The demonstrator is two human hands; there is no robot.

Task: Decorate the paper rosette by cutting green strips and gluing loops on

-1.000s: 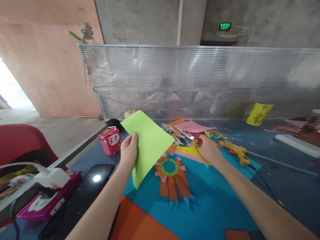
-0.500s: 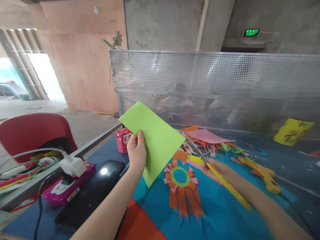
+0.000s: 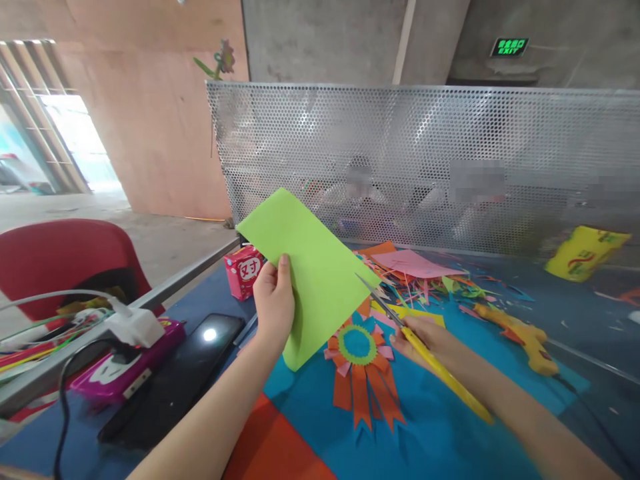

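Light green paper (image 3: 320,267) hangs at an angle above the table, pinched by my left hand (image 3: 275,293) with the thumb on its face. My right hand (image 3: 430,340) is closed round the yellow-handled scissors (image 3: 445,377), whose blades point up and left. The blade tips overlap the right corner of the green paper; whether they touch it I cannot tell. Below the paper, a rosette (image 3: 370,373) of orange, pink, blue and green paper with orange tails lies on a blue sheet (image 3: 440,440).
Paper scraps (image 3: 425,280) are piled behind the scissors. A yellow glue gun (image 3: 520,337) lies at the right, a yellow packet (image 3: 585,253) beyond it. Left are a black phone (image 3: 175,380), purple power strip (image 3: 125,367) and red box (image 3: 243,272). A perforated metal screen (image 3: 400,133) stands behind.
The scissors' blades have moved up and left, from beside the green paper to over its right corner. The view has shifted slightly. My left hand still holds the paper.
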